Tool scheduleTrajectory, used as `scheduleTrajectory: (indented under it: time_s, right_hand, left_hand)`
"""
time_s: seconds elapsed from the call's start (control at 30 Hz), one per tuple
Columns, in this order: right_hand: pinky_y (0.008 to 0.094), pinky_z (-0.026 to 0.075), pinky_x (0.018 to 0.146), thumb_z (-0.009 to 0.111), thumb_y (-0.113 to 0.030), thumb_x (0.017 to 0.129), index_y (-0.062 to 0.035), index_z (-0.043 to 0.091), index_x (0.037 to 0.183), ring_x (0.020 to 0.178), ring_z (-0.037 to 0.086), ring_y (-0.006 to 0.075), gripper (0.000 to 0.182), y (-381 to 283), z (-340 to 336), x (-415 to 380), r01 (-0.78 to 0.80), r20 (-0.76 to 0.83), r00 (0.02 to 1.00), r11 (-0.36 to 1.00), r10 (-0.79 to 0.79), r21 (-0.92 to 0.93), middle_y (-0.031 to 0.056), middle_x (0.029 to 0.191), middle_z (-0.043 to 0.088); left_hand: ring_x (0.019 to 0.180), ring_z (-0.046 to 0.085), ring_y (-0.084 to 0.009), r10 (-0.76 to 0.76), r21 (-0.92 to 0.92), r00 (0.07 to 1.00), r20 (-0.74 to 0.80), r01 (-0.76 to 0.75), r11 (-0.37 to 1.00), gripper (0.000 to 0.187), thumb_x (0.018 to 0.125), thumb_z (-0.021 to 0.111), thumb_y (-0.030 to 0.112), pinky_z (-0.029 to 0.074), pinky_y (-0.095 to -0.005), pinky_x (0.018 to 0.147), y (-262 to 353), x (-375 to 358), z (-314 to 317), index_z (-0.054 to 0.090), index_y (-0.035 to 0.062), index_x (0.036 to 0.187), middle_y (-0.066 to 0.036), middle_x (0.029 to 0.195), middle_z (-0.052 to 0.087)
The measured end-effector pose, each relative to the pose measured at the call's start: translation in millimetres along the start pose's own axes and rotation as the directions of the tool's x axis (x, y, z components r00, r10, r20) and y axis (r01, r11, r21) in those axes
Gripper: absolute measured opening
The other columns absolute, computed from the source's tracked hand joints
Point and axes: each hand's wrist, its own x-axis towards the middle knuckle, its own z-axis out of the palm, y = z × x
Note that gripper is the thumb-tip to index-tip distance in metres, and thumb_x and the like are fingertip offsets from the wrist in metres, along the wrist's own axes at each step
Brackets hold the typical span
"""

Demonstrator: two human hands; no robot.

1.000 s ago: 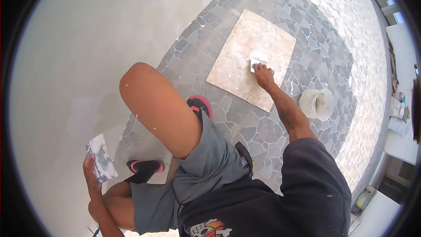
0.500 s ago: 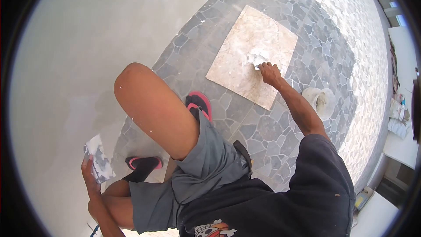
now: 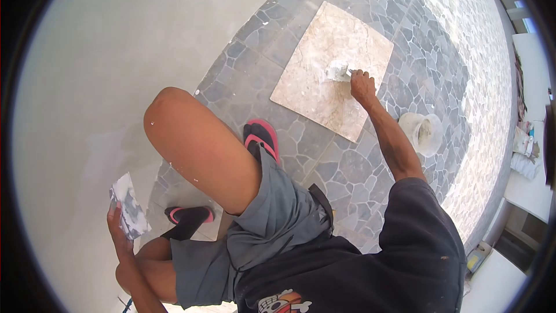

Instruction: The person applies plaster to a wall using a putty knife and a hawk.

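My right hand (image 3: 363,86) is closed around the handle of a putty knife (image 3: 348,73). Its blade lies at a patch of white putty (image 3: 335,71) on a square, beige marbled tile (image 3: 307,84), and putty hides much of the blade. Low on the left, my left hand (image 3: 117,227) grips a flat rectangular plate (image 3: 131,208) smeared with white and grey putty. The plate is held up beside the pale wall (image 3: 87,110), apart from the tile. My left fingers are partly hidden behind it.
A whitish bucket (image 3: 421,133) stands right of the tile, beside my right forearm. Grey stone-patterned flooring (image 3: 347,177) surrounds the tile. My feet, in pink-edged sandals (image 3: 263,136), are near the wall. Bags (image 3: 525,153) and white panels lie at the far right.
My right hand has shifted slightly right and up, drawing the putty knife across the putty. The white heap looks flatter. My left hand and its plate have barely moved.
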Motion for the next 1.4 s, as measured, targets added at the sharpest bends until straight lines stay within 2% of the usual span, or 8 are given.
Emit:
scheduleTrajectory:
  time_s: [0.1,0.5,0.63,0.83,0.93,1.03,1.17,1.4]
  right_hand:
    - [0.0474,0.053,0.075,0.061,-0.007,0.081,-0.0014,0.066,0.098,0.096,0.064,0.0308,0.019,-12.5,20.2,-7.1,0.166,0.055,0.985,0.986,-0.165,-0.014,0.0132,0.1,0.065]
    - [0.0479,0.053,0.079,0.061,-0.007,0.08,-0.0048,0.068,0.096,0.099,0.063,0.0312,0.018,-3.3,-9.9,2.5,0.109,0.213,0.97,0.993,-0.117,0.05,0.0141,0.102,0.065]
    - [0.047,0.056,0.073,0.061,-0.005,0.078,-0.003,0.067,0.094,0.094,0.064,0.0336,0.017,19.0,-21.2,16.3,-0.09,0.032,0.996,0.994,0.088,0.062,0.0155,0.099,0.065]
    - [0.0463,0.057,0.073,0.062,-0.006,0.078,-0.002,0.067,0.097,0.093,0.065,0.0355,0.02,2.0,13.8,7.4,0.14,0.154,0.977,0.989,-0.145,0.043,0.0171,0.1,0.064]
    - [0.0449,0.057,0.074,0.062,-0.006,0.077,-0.0015,0.067,0.097,0.092,0.066,0.0358,0.021,16.6,-21.8,23.8,0.027,0.305,0.951,0.998,-0.044,0.061,0.0177,0.099,0.065]
    - [0.0446,0.057,0.073,0.06,-0.005,0.078,-0.0001,0.067,0.096,0.091,0.067,0.0363,0.019,16.8,-17.9,31.3,-0.097,0.146,0.986,0.992,0.084,0.084,0.0195,0.099,0.065]
    - [0.0464,0.057,0.078,0.059,-0.005,0.079,-0.0001,0.066,0.097,0.093,0.066,0.0378,0.019,-0.2,16.0,22.7,0.02,0.178,0.983,0.997,-0.034,0.08,0.0201,0.101,0.065]
    - [0.0488,0.051,0.083,0.056,-0.009,0.072,0.0042,0.064,0.103,0.093,0.066,0.0439,0.034,83.7,-3.3,42.4,-0.241,0.177,0.968,0.86,0.178,0.45,0.0303,0.098,0.067]
  left_hand:
    - [0.094,0.064,-0.0141,0.004,-0.006,1.0,-0.011,-0.004,1.0,0.045,0.096,0.061,0.026,0.052,-0.0287,0.082,0.9,0.6,0.8,0.054,-0.0011,0.131,-0.005,0.111,0.064]
    - [0.088,0.064,-0.0137,-0.01,-0.047,0.996,-0.092,0.006,0.999,0.043,0.097,0.061,0.028,0.053,-0.0283,0.077,3.8,-0.7,13.0,0.054,-0.0004,0.128,-0.004,0.102,0.064]
    - [0.087,0.064,-0.0139,0.013,-0.038,0.995,-0.098,-0.017,0.999,0.043,0.096,0.062,0.028,0.053,-0.028,0.076,-1.8,2.5,11.3,0.054,-0.0005,0.127,-0.004,0.101,0.064]
    - [0.086,0.065,-0.0139,-0.001,-0.044,0.996,-0.093,-0.004,0.999,0.042,0.096,0.062,0.029,0.053,-0.0275,0.075,-3.9,3.5,5.9,0.055,0.0,0.126,-0.004,0.1,0.064]
    - [0.086,0.064,-0.0138,-0.016,-0.058,0.995,-0.102,0.01,0.998,0.041,0.096,0.061,0.028,0.053,-0.0275,0.075,0.3,-1.0,13.6,0.055,0.0,0.126,-0.004,0.1,0.064]
    - [0.087,0.065,-0.0138,-0.004,-0.044,0.999,-0.051,0.002,0.999,0.041,0.096,0.062,0.028,0.053,-0.0275,0.076,-1.1,0.6,12.3,0.055,0.0001,0.126,-0.004,0.101,0.064]
    - [0.091,0.065,-0.0141,-0.002,-0.061,0.998,-0.067,-0.003,0.998,0.044,0.096,0.061,0.026,0.053,-0.028,0.079,-5.7,2.8,2.4,0.053,-0.0003,0.131,-0.005,0.108,0.065]
    - [0.087,0.065,-0.0143,-0.018,-0.071,0.998,-0.058,0.014,0.997,0.043,0.096,0.062,0.028,0.054,-0.0281,0.076,-6.4,0.0,5.1,0.054,0.0003,0.128,-0.005,0.104,0.065]
